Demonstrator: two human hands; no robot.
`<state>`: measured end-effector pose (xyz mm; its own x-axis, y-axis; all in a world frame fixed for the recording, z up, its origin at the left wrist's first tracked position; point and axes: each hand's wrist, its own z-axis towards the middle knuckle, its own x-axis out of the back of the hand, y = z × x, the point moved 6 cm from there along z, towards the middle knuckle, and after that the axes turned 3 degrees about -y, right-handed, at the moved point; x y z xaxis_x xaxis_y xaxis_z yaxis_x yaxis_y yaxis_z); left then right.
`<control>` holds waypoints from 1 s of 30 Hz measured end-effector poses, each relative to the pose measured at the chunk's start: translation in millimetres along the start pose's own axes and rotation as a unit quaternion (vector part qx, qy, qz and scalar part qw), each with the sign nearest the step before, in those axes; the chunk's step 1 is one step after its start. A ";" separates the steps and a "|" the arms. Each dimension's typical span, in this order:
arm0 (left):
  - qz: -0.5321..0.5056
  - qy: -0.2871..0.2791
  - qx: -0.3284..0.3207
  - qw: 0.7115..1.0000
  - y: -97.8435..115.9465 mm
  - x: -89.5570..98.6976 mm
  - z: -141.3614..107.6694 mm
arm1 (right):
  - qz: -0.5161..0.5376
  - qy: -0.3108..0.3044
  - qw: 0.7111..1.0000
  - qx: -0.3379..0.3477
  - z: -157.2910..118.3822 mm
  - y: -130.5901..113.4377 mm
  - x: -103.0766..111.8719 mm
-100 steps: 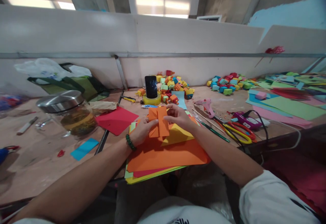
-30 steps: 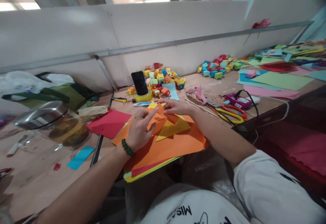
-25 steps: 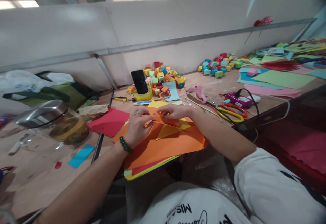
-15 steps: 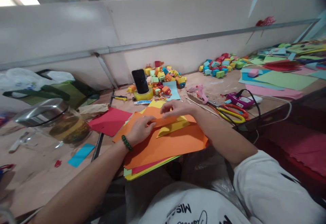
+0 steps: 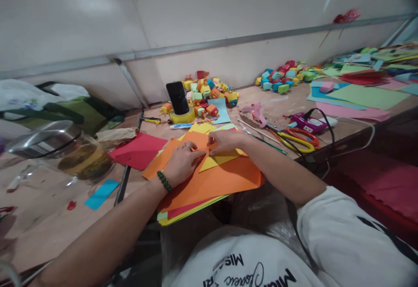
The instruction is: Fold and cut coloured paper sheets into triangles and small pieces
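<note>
My left hand [image 5: 183, 161], with a green bead bracelet at the wrist, pinches one end of a small piece of orange paper [image 5: 200, 149]. At its other end my right hand [image 5: 224, 142] closes thumb and fingers on the same piece, partly hiding it. The piece looks bent or folded between them. Below my hands a yellow paper piece [image 5: 215, 161] lies on a large orange sheet [image 5: 209, 187]. That sheet tops a stack of coloured paper, whose red, yellow and green edges show at the front, over my lap.
Behind the stack, a phone [image 5: 178, 97] leans in a yellow tape roll [image 5: 183, 116] beside a pile of small paper blocks [image 5: 204, 91]. To the right lie a pink glue gun [image 5: 256, 113], scissors [image 5: 298, 141] and a purple power strip [image 5: 308, 123]. A glass jug [image 5: 85, 158] stands left.
The orange piece showed as a flat strip and now appears bent, with my hands closer together. My right fingers have moved down onto it. The whole view has tilted slightly downward.
</note>
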<state>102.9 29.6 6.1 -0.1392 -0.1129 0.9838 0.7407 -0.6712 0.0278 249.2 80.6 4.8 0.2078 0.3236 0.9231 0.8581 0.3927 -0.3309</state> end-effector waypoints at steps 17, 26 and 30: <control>-0.178 -0.010 0.060 0.982 -23.7 -4.4 0.4 | 0.179 0.025 0.982 0.051 6.1 15.0 10.7; -0.170 0.074 0.042 0.982 -19.5 14.4 0.8 | 0.210 0.082 0.969 0.099 7.4 3.3 13.8; -0.148 0.161 0.039 0.975 -20.3 29.7 -2.9 | 0.292 0.012 0.940 0.175 1.0 -9.6 9.1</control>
<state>81.9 37.7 34.3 -0.5445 -0.1548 0.8244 0.6829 -0.6524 0.3286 242.3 80.6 16.1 0.6097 0.5537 0.5672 0.3877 0.4157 -0.8227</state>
